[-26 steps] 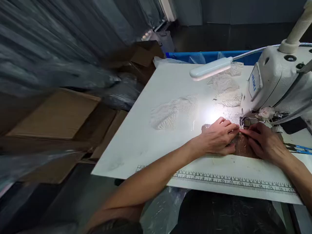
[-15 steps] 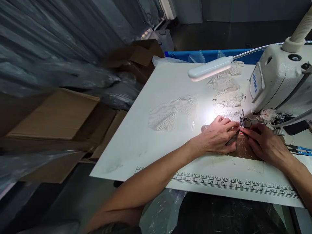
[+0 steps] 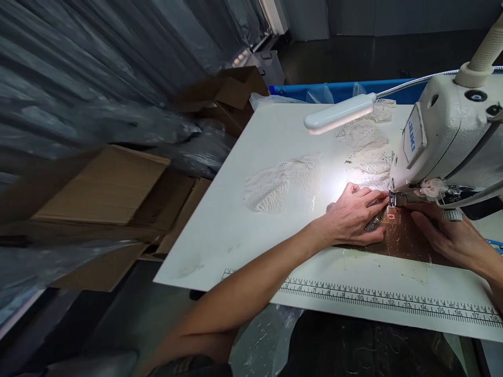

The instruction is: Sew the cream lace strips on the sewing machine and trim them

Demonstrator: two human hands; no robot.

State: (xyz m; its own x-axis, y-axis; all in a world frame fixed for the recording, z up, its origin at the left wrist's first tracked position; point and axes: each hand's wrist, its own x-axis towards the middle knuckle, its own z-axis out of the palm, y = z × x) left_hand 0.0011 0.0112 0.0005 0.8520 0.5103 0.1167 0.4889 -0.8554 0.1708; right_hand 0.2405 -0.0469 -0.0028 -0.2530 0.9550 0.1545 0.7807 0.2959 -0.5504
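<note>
My left hand presses down beside the presser foot of the white sewing machine, its fingertips drawn together at the foot's left. A piece of sheer, glittery fabric shows between its thumb and fingers, mostly hidden under the hand. To the foot's right, my right hand lies with fingers stretched and thumb apart, nothing visible in it. Both are over the brown plate with a small red-marked label. Cream lace pieces lie behind the foot.
Another lace piece lies on the white table to the left. A lamp hangs above the work. A printed ruler runs along the front edge. Cardboard boxes stand left; blue-handled snips lie at far right.
My right hand has drawn away from the presser foot to the right and its fingers have straightened, uncovering more of the brown plate. My left hand stays nearly in place.
</note>
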